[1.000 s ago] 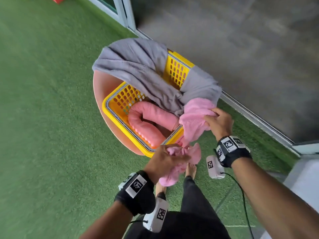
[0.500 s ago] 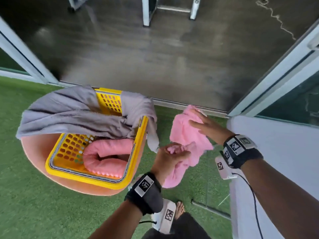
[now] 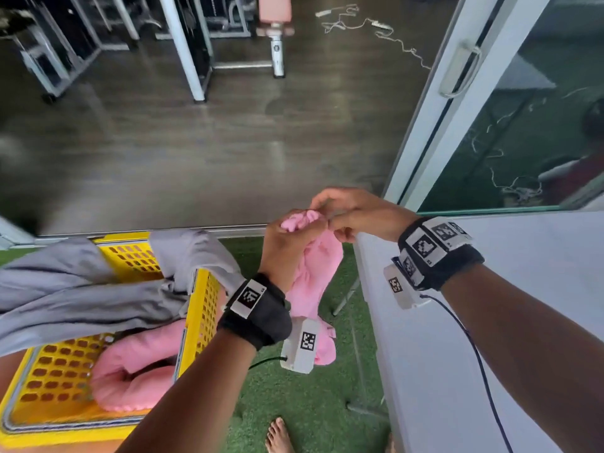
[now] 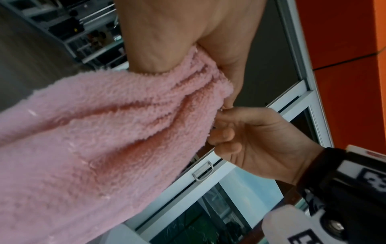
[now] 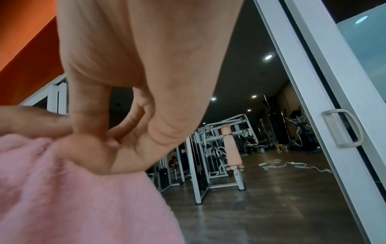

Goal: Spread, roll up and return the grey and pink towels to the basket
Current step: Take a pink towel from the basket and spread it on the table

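Both hands on the loose pink towel (image 3: 313,276), held up in the air between the yellow basket (image 3: 202,308) and the white table (image 3: 457,322). Left hand (image 3: 287,246) has its fingers curled round the bunched top of the towel; the rest of the cloth hangs down past my wrist toward the green turf (image 3: 294,397). Right hand (image 3: 356,212) pinches the same top edge between thumb and fingertips, just beside the left hand and touching it (left wrist view confirms: right fingers (image 4: 224,135) curled in at the towel's edge, other hand clamped on the folds above). Right wrist view shows the thumb pressed onto pink pile, rest blurred. Basket sits to my left on a round pink seat (image 3: 13,371). Grey towel (image 3: 81,299) is draped unrolled across the basket, over its far and right rims, one end hanging outside. Second pink towel (image 3: 137,371) lies inside the basket, rolled and bent into a U. Ahead: dark wood floor (image 3: 228,152), gym machines, sliding glass door (image 3: 523,125) to the right. One bare foot (image 3: 277,436) visible on the turf below.
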